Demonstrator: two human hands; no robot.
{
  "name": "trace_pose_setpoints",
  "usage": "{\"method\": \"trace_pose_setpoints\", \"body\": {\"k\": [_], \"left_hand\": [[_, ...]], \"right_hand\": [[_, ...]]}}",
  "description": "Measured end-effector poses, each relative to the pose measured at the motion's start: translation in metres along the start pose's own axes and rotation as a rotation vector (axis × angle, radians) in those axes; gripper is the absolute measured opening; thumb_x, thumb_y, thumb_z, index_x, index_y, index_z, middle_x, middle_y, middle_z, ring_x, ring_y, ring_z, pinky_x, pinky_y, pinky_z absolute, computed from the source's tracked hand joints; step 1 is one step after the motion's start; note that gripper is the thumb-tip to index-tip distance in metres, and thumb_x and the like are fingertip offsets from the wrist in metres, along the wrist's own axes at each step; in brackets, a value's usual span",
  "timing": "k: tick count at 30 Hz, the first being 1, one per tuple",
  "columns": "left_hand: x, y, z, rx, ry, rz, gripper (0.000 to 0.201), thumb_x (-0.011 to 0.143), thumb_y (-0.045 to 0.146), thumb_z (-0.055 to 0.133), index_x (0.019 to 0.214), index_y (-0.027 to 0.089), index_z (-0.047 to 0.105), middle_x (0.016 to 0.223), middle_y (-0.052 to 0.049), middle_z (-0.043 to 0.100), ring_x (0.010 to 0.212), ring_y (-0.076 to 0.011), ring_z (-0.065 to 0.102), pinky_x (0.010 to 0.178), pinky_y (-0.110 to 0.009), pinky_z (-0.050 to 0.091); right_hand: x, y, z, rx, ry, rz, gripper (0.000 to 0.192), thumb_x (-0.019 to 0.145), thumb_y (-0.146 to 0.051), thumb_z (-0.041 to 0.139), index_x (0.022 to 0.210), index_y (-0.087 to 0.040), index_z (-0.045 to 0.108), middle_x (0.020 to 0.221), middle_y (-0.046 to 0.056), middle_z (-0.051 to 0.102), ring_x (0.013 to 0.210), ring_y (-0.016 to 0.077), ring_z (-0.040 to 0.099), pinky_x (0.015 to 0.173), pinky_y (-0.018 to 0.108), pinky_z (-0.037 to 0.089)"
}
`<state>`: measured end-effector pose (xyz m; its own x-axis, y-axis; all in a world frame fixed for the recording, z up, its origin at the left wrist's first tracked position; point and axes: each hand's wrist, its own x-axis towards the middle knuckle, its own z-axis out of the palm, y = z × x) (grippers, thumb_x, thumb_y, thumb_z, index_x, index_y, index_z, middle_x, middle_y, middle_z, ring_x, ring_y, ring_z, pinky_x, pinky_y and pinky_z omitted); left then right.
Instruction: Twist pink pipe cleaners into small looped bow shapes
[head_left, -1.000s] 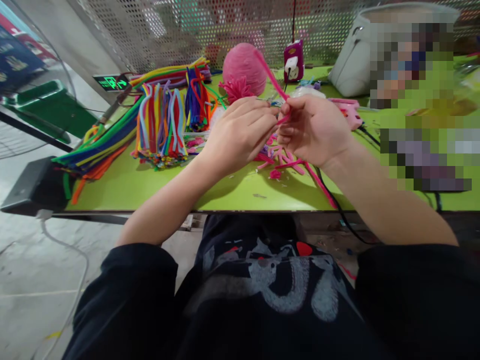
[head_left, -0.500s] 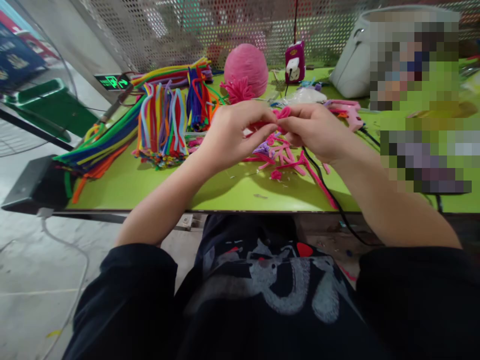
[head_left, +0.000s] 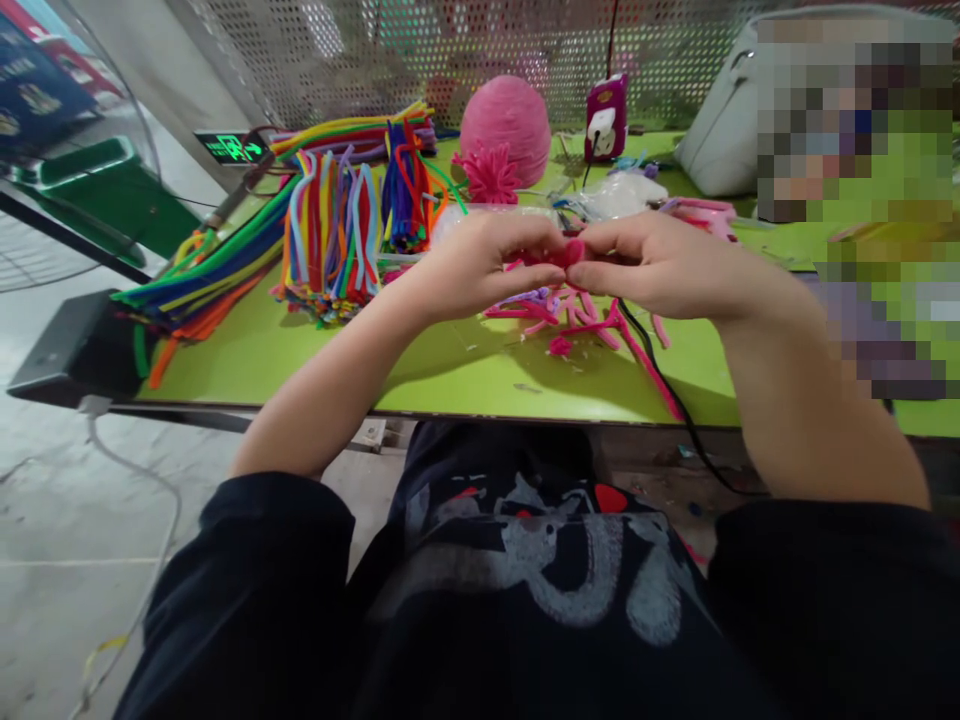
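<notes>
We see the green counter run from nine to three o'clock, its right part blurred out and its near edge bare at seven o'clock. Piled coloured pipe cleaners fill ten o'clock; a pink yarn ball sits at twelve. Our left hand and right hand meet fingertip to fingertip above the counter's middle, both pinched on a small pink pipe cleaner piece, mostly hidden by fingers. Loose pink offcuts lie just beneath.
</notes>
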<state>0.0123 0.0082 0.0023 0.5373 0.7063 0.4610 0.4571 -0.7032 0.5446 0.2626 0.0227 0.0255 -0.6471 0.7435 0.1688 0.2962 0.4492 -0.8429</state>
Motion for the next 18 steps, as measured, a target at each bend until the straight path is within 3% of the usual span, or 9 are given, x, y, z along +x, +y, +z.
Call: {"method": "trace_pose_setpoints", "body": {"k": [3, 7, 10, 13, 16, 18], "left_hand": [[0.001, 0.002, 0.004, -0.050, 0.100, -0.038, 0.031, 0.096, 0.055, 0.074, 0.093, 0.024, 0.076, 0.080, -0.005, 0.072, 0.078, -0.0201, 0.069, 0.076, -0.037, 0.057], [0.004, 0.008, 0.009, -0.159, 0.214, -0.104, 0.031, 0.096, 0.055, 0.075, 0.095, 0.023, 0.077, 0.073, -0.001, 0.064, 0.074, -0.0176, 0.066, 0.068, -0.033, 0.055], [0.006, 0.012, 0.009, -0.245, 0.221, -0.114, 0.031, 0.098, 0.052, 0.073, 0.093, 0.022, 0.077, 0.072, -0.001, 0.063, 0.079, -0.0177, 0.068, 0.069, -0.031, 0.057], [0.006, 0.016, 0.007, -0.320, 0.176, -0.130, 0.031, 0.100, 0.050, 0.072, 0.092, 0.020, 0.077, 0.067, -0.001, 0.058, 0.079, -0.0177, 0.069, 0.071, -0.032, 0.059], [0.005, 0.016, 0.004, -0.348, 0.095, -0.158, 0.031, 0.100, 0.048, 0.071, 0.089, 0.020, 0.075, 0.065, 0.000, 0.056, 0.072, -0.0164, 0.066, 0.068, -0.033, 0.058], [0.005, 0.015, 0.003, -0.360, 0.051, -0.149, 0.031, 0.100, 0.046, 0.070, 0.084, 0.020, 0.073, 0.067, -0.001, 0.059, 0.071, -0.0162, 0.066, 0.069, -0.034, 0.060]], "right_hand": [[0.002, 0.004, -0.006, 0.024, 0.057, -0.026, 0.030, 0.102, -0.037, 0.079, 0.077, -0.021, 0.073, 0.065, -0.002, 0.052, 0.062, 0.0120, 0.038, 0.057, 0.030, 0.023], [0.005, -0.002, 0.002, 0.512, 0.097, 0.081, 0.020, 0.101, -0.021, 0.074, 0.081, -0.019, 0.076, 0.064, -0.004, 0.045, 0.057, 0.0090, 0.030, 0.054, 0.028, 0.021], [0.006, -0.017, 0.014, 0.826, 0.152, 0.216, 0.032, 0.107, -0.017, 0.064, 0.076, -0.016, 0.070, 0.068, -0.004, 0.046, 0.056, 0.0063, 0.027, 0.050, 0.022, 0.023], [0.005, -0.026, 0.025, 0.878, 0.229, 0.256, 0.029, 0.108, -0.020, 0.068, 0.079, -0.016, 0.072, 0.067, -0.005, 0.046, 0.054, 0.0062, 0.024, 0.047, 0.019, 0.025], [0.003, -0.024, 0.035, 0.867, 0.268, 0.199, 0.023, 0.104, -0.026, 0.074, 0.081, -0.021, 0.075, 0.069, -0.003, 0.055, 0.056, 0.0097, 0.040, 0.051, 0.021, 0.041], [0.002, -0.019, 0.042, 0.895, 0.279, 0.125, 0.018, 0.100, -0.031, 0.079, 0.083, -0.024, 0.076, 0.078, 0.000, 0.066, 0.065, 0.0133, 0.053, 0.064, 0.027, 0.055]]}}
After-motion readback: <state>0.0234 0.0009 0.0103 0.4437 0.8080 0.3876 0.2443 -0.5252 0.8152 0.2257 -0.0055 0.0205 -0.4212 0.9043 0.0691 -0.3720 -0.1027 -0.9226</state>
